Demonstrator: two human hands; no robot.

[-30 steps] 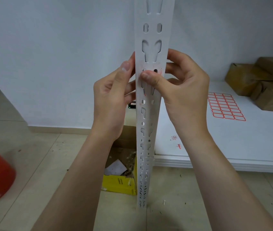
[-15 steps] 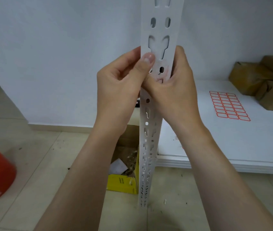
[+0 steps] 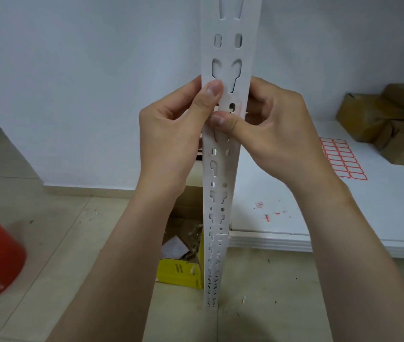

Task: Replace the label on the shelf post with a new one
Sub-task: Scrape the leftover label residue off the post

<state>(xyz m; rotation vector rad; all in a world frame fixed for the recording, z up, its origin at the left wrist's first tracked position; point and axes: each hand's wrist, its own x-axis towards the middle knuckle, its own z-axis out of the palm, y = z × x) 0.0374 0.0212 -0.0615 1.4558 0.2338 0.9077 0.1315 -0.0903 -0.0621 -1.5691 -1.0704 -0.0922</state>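
Label, white with faint red smears, stuck on white slotted metal shelf post. Pinched at near edge by right hand. Post gripped from left by left hand, thumb pressing front face.

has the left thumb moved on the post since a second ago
Yes. The left hand thumb has come round from the post edge onto its front face, above the right hand thumb.

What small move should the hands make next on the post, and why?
Probably press the right thumb upward over the label to smooth it flat: both hands already pinch the post there, and the red-edged label looks only partly pressed down.
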